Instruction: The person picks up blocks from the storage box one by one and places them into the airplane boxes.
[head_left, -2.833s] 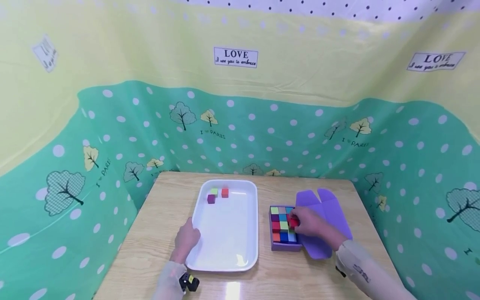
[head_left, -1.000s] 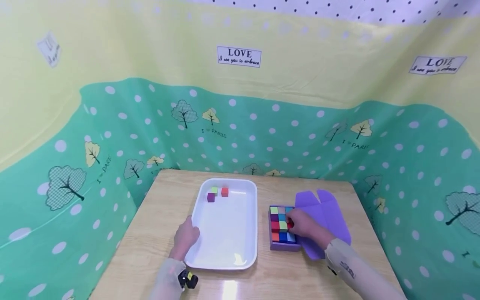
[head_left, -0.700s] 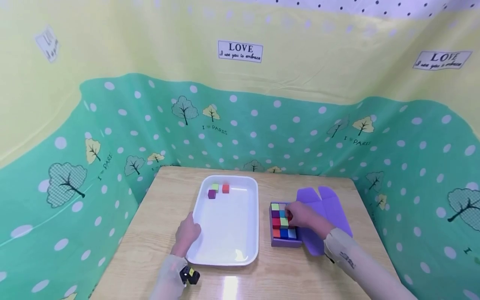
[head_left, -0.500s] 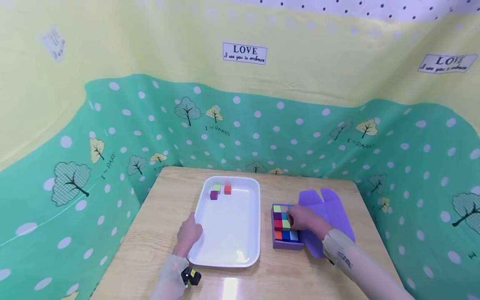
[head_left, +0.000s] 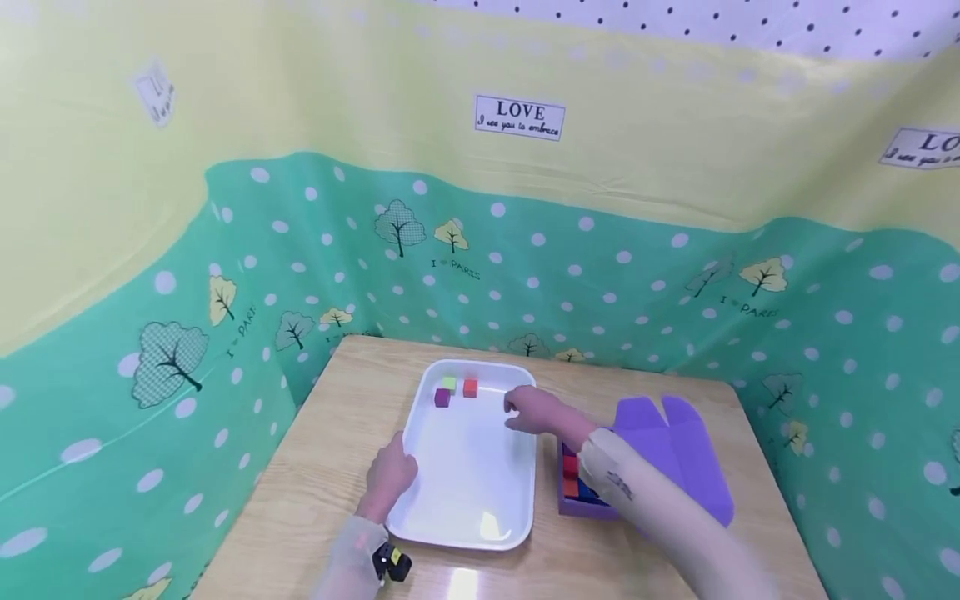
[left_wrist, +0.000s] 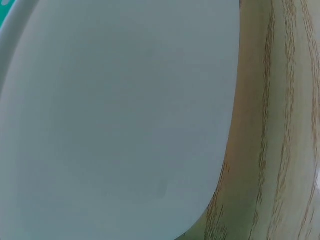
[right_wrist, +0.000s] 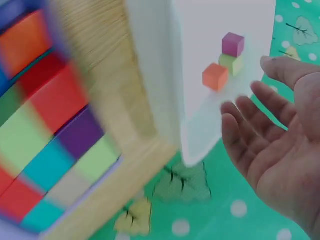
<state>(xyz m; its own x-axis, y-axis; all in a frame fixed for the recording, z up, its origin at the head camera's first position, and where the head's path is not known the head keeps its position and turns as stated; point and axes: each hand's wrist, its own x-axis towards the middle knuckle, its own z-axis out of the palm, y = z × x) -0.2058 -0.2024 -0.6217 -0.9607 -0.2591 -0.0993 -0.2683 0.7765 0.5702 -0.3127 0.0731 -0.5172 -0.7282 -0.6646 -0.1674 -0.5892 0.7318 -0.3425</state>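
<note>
My left hand (head_left: 392, 477) holds the left rim of a white tray (head_left: 468, 475), thumb over the edge. Its wrist view shows only the tray's pale surface (left_wrist: 125, 125) and the table. Above the tray's right rim is my right hand (head_left: 536, 410); in its own wrist view the palm (right_wrist: 295, 170) is bare and the fingers are loosely bent, holding nothing. At the tray's far left corner lie a purple cube (head_left: 442, 398), a light green cube (head_left: 449, 382) and an orange-red cube (head_left: 470, 388), close together.
Right of the tray stands a purple box (head_left: 588, 509) packed with several coloured cubes (right_wrist: 80, 132), partly hidden by my right forearm in the head view. Its unfolded lid (head_left: 675, 450) lies to the right. A patterned curtain (head_left: 517, 292) encloses the wooden table (head_left: 322, 450).
Earlier my right hand held a red cube above the box and lowered it among the others. It has since let go and moved left over the tray. My left hand stays on the rim.
</note>
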